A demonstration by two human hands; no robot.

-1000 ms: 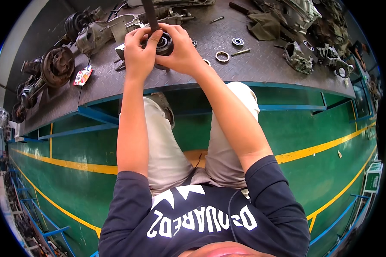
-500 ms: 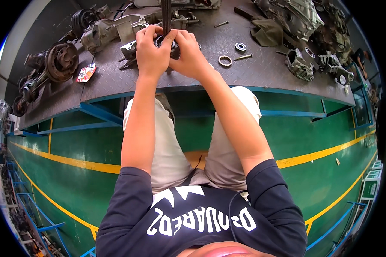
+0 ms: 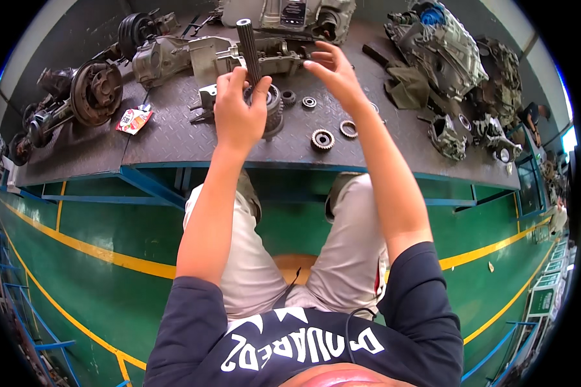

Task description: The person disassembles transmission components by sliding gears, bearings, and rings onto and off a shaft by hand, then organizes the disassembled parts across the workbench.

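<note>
- Left hand's (image 3: 241, 115) fingers grasp a splined shaft (image 3: 248, 48) rising from a toothed gear assembly (image 3: 275, 111) on the metal surface (image 3: 164, 138).
- Right hand (image 3: 337, 76), fingers parted and released, hovers well apart, to the shaft's right.

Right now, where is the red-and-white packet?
In the head view, the packet lies toward the left on the metal table, between the rusty round hub and the person's left hand.

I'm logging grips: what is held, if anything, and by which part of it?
The left hand holds the shaft around its lower part, near the gear. The right hand looks empty.
</note>
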